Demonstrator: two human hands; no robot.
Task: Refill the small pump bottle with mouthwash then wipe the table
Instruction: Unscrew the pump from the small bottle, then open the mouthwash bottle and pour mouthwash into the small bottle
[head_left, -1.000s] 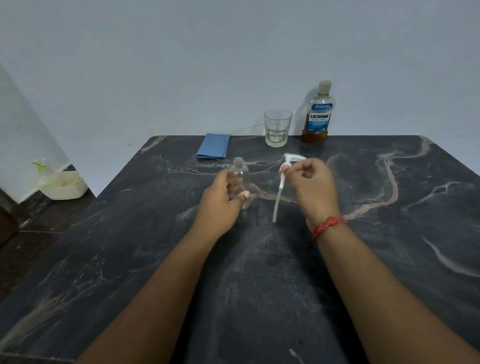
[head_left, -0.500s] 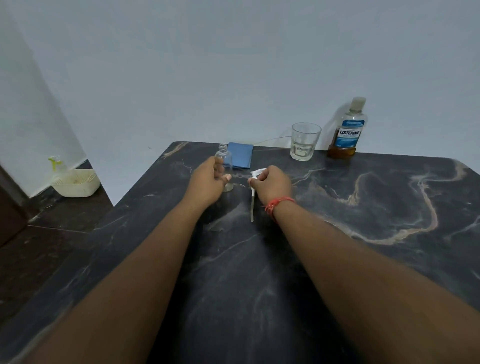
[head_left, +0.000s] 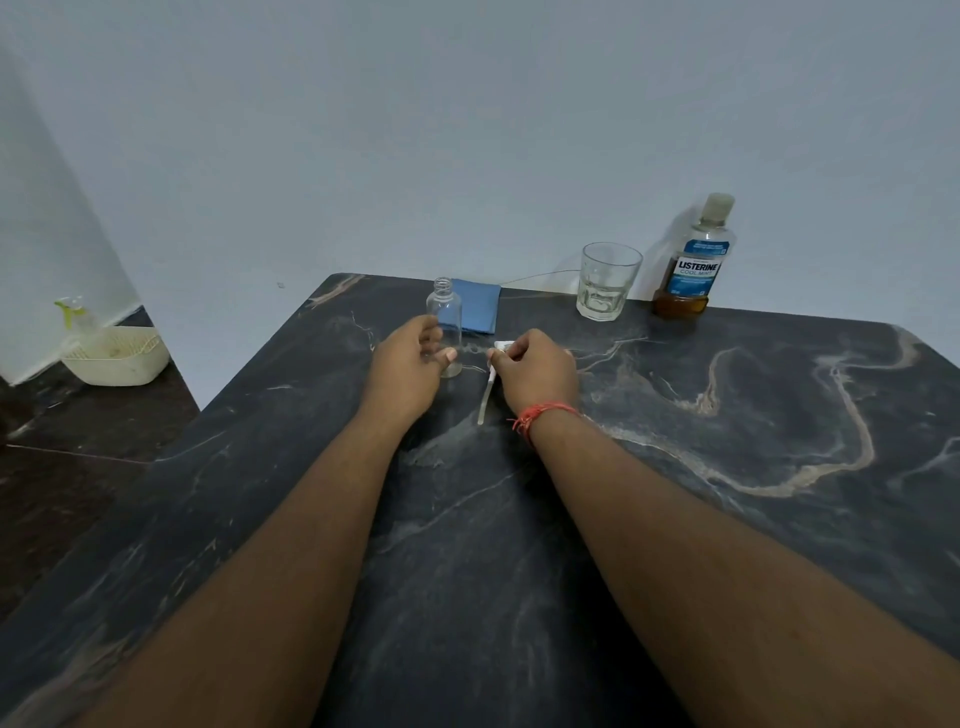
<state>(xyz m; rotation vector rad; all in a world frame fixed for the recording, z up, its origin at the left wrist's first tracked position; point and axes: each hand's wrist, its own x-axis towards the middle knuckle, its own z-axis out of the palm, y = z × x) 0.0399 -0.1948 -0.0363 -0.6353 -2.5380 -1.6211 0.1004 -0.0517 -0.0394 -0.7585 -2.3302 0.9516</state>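
Pump bottle (head_left: 444, 322), clear and uncapped, stood upright at frame centre-left, the left hand (head_left: 410, 371) wrapped around its lower body. It looked light, rigid and probably slippery, best gripped mid-body. Right of it, the right hand (head_left: 537, 371) pinched the white pump head (head_left: 501, 347), 1 dip tube (head_left: 485, 400) trailing down.

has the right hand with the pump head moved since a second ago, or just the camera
Yes. The right hand and pump head have dropped toward the table, the tube now lying low along it. The camera turned too, so any sideways shift is unclear.
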